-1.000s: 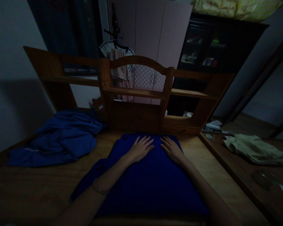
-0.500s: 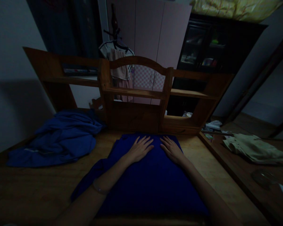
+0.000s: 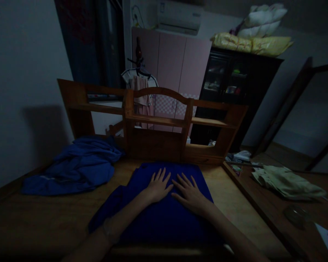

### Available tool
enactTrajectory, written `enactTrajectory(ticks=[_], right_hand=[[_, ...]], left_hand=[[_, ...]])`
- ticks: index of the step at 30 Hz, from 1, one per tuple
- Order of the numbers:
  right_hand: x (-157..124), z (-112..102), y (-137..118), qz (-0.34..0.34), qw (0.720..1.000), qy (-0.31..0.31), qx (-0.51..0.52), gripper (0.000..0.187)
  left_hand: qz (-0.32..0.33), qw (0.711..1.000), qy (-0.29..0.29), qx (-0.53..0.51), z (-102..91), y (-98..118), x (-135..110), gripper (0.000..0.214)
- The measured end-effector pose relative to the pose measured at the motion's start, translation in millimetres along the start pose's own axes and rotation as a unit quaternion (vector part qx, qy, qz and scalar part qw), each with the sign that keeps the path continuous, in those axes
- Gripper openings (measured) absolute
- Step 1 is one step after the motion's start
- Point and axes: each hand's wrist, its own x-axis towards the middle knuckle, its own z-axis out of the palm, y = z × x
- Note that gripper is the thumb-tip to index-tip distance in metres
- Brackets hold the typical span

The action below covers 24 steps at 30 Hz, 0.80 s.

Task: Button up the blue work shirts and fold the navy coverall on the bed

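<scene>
A dark blue garment (image 3: 164,222) lies spread on the wooden surface in front of me, with one part, perhaps a sleeve, sticking out at the left. My left hand (image 3: 157,188) rests flat on its upper middle, fingers spread and pointing away from me. Just to the right, my right hand (image 3: 190,194) also lies flat on the cloth with its fingers apart. Neither hand grips anything. The two hands are close together but not touching. My forearms hide parts of the garment's sides.
A crumpled blue cloth (image 3: 76,165) lies at the left by the wall. A wooden shelf unit (image 3: 155,143) stands along the back edge. On the brown table (image 3: 276,214) at the right are a folded pale green cloth (image 3: 285,180) and a glass ashtray-like dish (image 3: 296,215).
My right hand has moved left and toward me over the garment, closer to my left hand. My left hand stays flat on the cloth. The head view has tilted upward.
</scene>
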Motion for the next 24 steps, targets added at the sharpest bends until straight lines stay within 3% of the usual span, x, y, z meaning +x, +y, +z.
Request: enactTrajectory(ticks=[2,4,8,12,16,20,24], right_hand=[[-26,-1,-28,-0.022,0.999,-0.022,0.032,0.065],[-52,2,-48,-0.037,0.998,-0.02,0.039,0.068],[-88,18,-53,-0.046,0.999,-0.007,-0.006,0.076],[-108,30,-35,-0.04,0.996,0.012,-0.073,0.081],[-123,26,-15,-0.078,0.99,0.025,-0.116,0.078],[-136,25,5,-0.098,0.983,0.058,-0.141,0.071],[-148,24,22,-0.109,0.978,0.094,-0.149,0.075]], left_hand=[[0.016,1.0,-0.022,-0.003,-3.3,16,-33,0.062],[0.046,0.999,-0.007,-0.016,-5.2,32,-68,0.056],[0.053,0.998,0.023,-0.033,-5.1,41,-119,0.054],[0.018,0.999,0.034,-0.025,-6.3,16,-147,0.076],[0.022,0.999,0.013,-0.026,-11.5,-11,-170,0.094],[0.024,0.999,-0.018,-0.033,-8.2,-32,-182,0.084],[0.021,0.999,-0.015,-0.037,-1.0,-46,-189,0.069]])
